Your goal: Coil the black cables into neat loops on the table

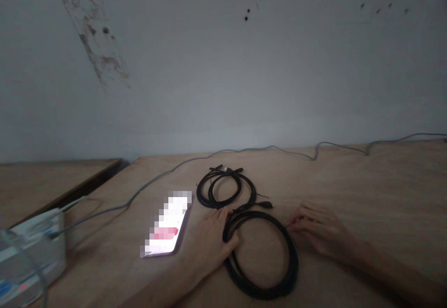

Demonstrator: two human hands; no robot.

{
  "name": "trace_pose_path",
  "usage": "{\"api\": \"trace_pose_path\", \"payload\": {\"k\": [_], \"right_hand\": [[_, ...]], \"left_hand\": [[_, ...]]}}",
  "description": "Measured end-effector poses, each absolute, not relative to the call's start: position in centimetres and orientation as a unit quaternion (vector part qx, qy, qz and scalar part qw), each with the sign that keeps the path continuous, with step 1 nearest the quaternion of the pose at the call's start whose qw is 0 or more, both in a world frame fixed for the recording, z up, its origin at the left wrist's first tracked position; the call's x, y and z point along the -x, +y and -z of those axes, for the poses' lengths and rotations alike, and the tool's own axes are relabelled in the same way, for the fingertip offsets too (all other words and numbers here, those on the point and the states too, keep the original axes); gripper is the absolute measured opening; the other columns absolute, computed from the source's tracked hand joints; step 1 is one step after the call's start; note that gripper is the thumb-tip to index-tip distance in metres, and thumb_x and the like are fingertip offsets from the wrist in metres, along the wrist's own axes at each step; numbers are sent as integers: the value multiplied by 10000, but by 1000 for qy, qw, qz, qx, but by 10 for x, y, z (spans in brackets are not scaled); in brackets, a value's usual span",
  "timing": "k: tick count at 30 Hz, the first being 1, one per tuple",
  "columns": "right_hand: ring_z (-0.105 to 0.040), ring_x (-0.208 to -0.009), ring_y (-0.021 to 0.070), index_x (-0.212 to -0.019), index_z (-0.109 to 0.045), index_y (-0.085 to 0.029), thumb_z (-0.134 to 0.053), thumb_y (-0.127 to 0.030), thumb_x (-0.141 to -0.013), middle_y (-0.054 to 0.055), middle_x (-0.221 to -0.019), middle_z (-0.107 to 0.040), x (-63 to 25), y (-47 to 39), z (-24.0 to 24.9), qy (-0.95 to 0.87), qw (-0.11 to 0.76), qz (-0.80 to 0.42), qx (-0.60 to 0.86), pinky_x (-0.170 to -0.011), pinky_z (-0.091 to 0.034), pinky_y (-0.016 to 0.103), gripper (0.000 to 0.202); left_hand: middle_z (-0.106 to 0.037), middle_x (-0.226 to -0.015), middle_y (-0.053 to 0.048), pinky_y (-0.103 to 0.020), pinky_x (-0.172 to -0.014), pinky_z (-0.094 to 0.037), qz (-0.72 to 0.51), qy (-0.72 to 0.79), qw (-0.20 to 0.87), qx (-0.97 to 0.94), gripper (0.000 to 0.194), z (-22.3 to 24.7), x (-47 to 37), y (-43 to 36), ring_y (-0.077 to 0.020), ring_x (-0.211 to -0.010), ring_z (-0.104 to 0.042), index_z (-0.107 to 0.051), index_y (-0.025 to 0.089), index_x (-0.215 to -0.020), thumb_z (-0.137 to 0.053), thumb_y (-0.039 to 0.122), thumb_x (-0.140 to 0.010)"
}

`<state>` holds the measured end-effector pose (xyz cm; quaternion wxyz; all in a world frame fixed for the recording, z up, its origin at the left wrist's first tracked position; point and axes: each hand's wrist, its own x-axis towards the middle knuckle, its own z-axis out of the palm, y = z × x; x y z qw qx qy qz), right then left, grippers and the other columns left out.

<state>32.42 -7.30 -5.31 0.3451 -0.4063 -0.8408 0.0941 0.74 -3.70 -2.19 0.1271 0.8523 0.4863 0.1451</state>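
Note:
A black coiled cable [292, 266] lies nearest me on the table, with a dark connector [266, 204] sticking out at its upper edge. My left hand [213, 238] is closed around the left side of this coil, thumb inside the loop. At the coil's right edge, the fingertips of my right hand [314, 229] pinch a thin dark tie, mostly hidden by the fingers. Just beyond sit more black cable coils [200, 194], overlapping one another, with plug ends on top and a thin tie end poking out to the right.
Left of my left hand lies a phone [171, 224] with its screen lit. A white power strip [52, 247] with plugs is at the far left. From it a grey cord [153, 180] runs along the back of the wooden table [384, 196], near the wall [223, 75].

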Motion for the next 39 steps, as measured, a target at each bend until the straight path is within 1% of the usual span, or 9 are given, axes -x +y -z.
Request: {"api": "trace_pose_path", "payload": {"k": [4, 9, 12, 16, 19, 23, 26, 32, 39], "right_hand": [[-708, -820, 230, -933, -778, -290, -629, -332, -941, 74, -902, -778, -324, -74, 53, -861, 331, -43, 384, -815, -568, 383, 154], [-704, -782, 240, -921, -775, -274, -599, -239, -943, 76, -893, -777, -323, -75, 55, -851, 344, 18, 396, -729, -554, 374, 181], [-701, -782, 256, -901, -774, -265, -635, -215, -911, 80, -874, -773, -321, -74, 58, -840, 360, 24, 405, -743, -544, 391, 149], [-696, -763, 238, -881, -756, -251, -583, -229, -937, 73, -849, -761, -317, -74, 60, -809, 364, -22, 461, -707, -531, 367, 183], [-658, -682, 207, -819, -734, -247, -590, -328, -945, 52, -774, -729, -315, -75, 60, -780, 338, -76, 520, -633, -500, 330, 208], [-598, -606, 190, -778, -718, -230, -596, -425, -932, 36, -682, -682, -316, -76, 58, -756, 333, -105, 554, -577, -460, 309, 277], [-589, -602, 184, -765, -706, -220, -601, -440, -921, 32, -685, -679, -316, -76, 55, -751, 328, -127, 559, -571, -452, 298, 290], [-602, -613, 176, -874, -726, -230, -514, -469, -975, 22, -725, -705, -310, -77, 47, -721, 331, -187, 580, -567, -461, 277, 335], [-654, -636, 197, -833, -748, -213, -559, -517, -941, 36, -712, -726, -309, -75, 53, -689, 343, -266, 581, -563, -487, 286, 374]], "left_hand": [[-681, -1217, -121, -475, -974, -489, -142, 485, 125, -854, 357, 20, -7, -38, -335, -1127, -637, -584, 200, -1202, -583, 283, -856], [-683, -1213, -110, -465, -979, -489, -152, 476, 132, -856, 355, 19, -7, -38, -321, -1129, -638, -583, 207, -1209, -581, 273, -860], [-679, -1209, -109, -460, -978, -490, -154, 476, 130, -856, 365, 20, -7, -38, -316, -1123, -639, -575, 205, -1219, -583, 269, -859], [-680, -1193, -97, -451, -967, -490, -162, 471, 134, -857, 335, 24, -5, -36, -312, -1117, -638, -586, 214, -1194, -579, 259, -862], [-680, -1184, -88, -438, -961, -487, -173, 465, 137, -857, 317, 26, -4, -35, -304, -1112, -635, -590, 221, -1184, -577, 266, -870], [-685, -1160, -88, -439, -934, -494, -166, 468, 141, -856, 275, 24, -4, -36, -305, -1084, -639, -600, 215, -1141, -577, 277, -875], [-691, -1139, -85, -439, -937, -491, -164, 469, 142, -856, 265, 22, -4, -37, -305, -1067, -644, -602, 213, -1130, -582, 303, -881], [-686, -1156, -84, -431, -942, -490, -163, 469, 138, -857, 262, 24, -4, -35, -305, -1078, -644, -603, 214, -1130, -579, 310, -888], [-686, -1138, -81, -434, -913, -497, -165, 468, 135, -857, 291, 27, -3, -33, -307, -1076, -642, -608, 213, -1148, -583, 316, -878]]}}
